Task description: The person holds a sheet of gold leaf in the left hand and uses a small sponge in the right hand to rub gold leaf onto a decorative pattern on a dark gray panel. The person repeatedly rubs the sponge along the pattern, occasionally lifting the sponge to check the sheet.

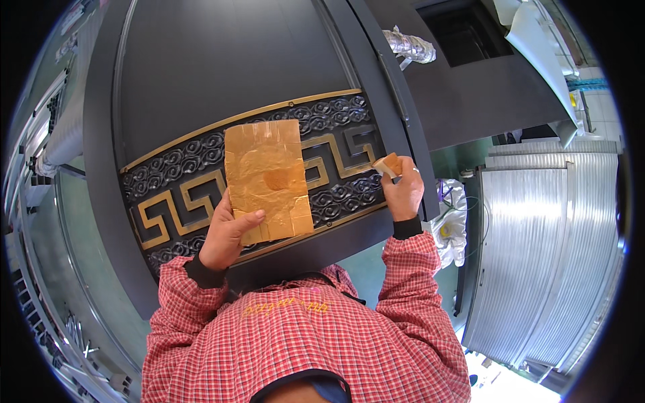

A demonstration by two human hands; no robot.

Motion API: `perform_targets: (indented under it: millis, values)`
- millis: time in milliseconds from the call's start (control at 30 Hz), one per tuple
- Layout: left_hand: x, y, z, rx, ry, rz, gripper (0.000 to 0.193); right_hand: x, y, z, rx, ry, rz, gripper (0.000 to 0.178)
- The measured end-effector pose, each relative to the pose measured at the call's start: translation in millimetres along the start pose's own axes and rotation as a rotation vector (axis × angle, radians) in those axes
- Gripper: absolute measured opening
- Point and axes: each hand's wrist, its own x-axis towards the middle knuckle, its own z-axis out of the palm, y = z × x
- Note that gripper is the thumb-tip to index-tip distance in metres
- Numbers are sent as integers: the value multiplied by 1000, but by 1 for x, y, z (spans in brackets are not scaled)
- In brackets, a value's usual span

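Observation:
My left hand (228,232) grips the lower left edge of a flat rectangular sheet (269,151), its thumb across the front. The sheet is smeared with gold paint, with a darker wet-looking patch near its middle. Between the fingers of my right hand (404,191) is a small sponge block (388,165), pale on one side and gold-stained on another. It is held close to the right end of a dark panel's ornamental band (181,207). Gold colours the band's key-pattern lines and borders, while the scrollwork around them is black. The sheet covers part of the band.
The large dark grey door panel (228,54) lies in front of me. A handle wrapped in clear film (411,48) stands at the far right on another dark panel (463,101). Ribbed translucent sheeting (524,255) is on the right, beside a white plastic bag (453,221). Metal racking (40,295) runs along the left.

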Motion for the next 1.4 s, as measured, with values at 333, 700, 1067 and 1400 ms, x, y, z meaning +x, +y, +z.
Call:
perform_targets:
  millis: [333, 700, 1067, 1400]
  values:
    - [-5, 1, 3, 16, 9, 10, 58, 0, -2, 5, 14, -61, -29, 33]
    - [-30, 0, 3, 23, -1, 63, 57, 0, -18, -32, 303, 52, 32, 37]
    - [-70, -26, 1, 30, 87, 112, 52, -13, 11, -118, 747, 103, 146, 35]
    - [-67, -86, 57, 40, 235, 218, 42, 27, 82, -155, 1072, -89, 167, 42]
